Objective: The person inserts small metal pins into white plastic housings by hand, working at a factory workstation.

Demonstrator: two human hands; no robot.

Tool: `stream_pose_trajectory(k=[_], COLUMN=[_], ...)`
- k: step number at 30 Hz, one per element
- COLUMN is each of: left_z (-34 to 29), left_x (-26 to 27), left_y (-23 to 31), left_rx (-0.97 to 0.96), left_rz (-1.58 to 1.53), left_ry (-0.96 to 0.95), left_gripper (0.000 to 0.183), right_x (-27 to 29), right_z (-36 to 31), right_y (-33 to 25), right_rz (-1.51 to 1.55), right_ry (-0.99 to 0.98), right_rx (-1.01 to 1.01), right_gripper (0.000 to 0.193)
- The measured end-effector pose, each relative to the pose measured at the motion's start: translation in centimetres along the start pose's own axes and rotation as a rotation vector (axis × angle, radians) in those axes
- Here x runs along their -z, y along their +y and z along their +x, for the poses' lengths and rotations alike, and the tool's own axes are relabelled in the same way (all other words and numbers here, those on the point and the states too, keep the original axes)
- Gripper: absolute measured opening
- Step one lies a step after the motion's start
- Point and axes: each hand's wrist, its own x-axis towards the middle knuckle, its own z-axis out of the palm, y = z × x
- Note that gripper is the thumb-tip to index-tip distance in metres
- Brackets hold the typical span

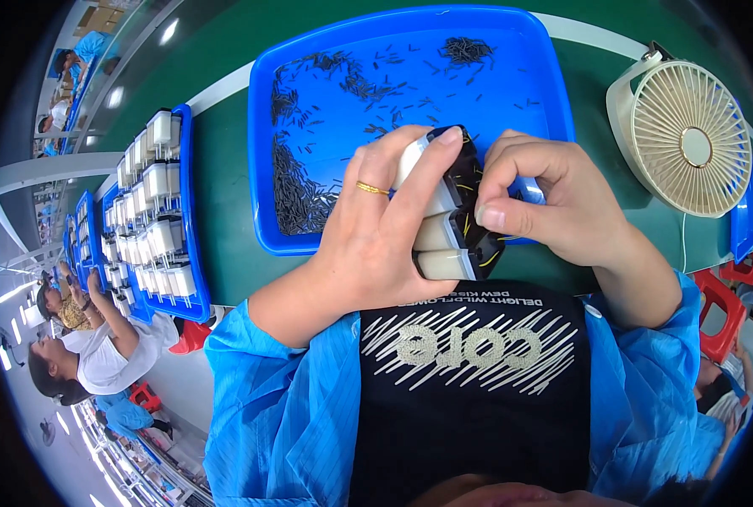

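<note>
My left hand (355, 241), with a gold ring, is wrapped round several white block-shaped parts (438, 234) held side by side. Their black end faces (463, 177) turn toward my right hand, and thin yellow wires stick out of them. The thumb and forefinger of my right hand (558, 194) are pinched together close to these wires; whatever lies between the fingertips is too small to make out. Both hands are over the near side of a blue tray (261, 144). Short, thin black pieces (296, 190) lie scattered in it, heaped thickest along its left side.
A cream round fan (696, 145) stands right of the tray on the green table (224, 160). Blue trays with rows of white blocks (163, 182) stand at the left. Other people (110, 359) sit farther left, and red stools (719, 313) are at the right.
</note>
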Motion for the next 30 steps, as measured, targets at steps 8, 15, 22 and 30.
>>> stream_pose_trajectory(k=[8,15,22,30], left_z=[-0.1,0.0,-0.9,-0.8], left_x=[-0.1,-0.3,0.3,0.3], left_y=[-0.2,-0.6,-2.1,-2.3], left_rx=[0.005,-0.003,0.140,0.182], left_rz=[-0.010,-0.010,-0.238,-0.289], left_ry=[-0.005,-0.005,0.122,0.107], left_gripper=[0.098,0.100,0.109,0.112], right_x=[-0.4,-0.1,2.6,-0.1], right_z=[-0.1,0.0,0.9,-0.3], right_y=[0.0,-0.1,1.2,2.4], right_rz=[-0.157,-0.041,-0.521,-0.878], right_ry=[0.031,0.031,0.071,-0.197], right_rx=[0.072,-0.003,0.162,0.180], right_gripper=[0.022,0.015,0.011,0.011])
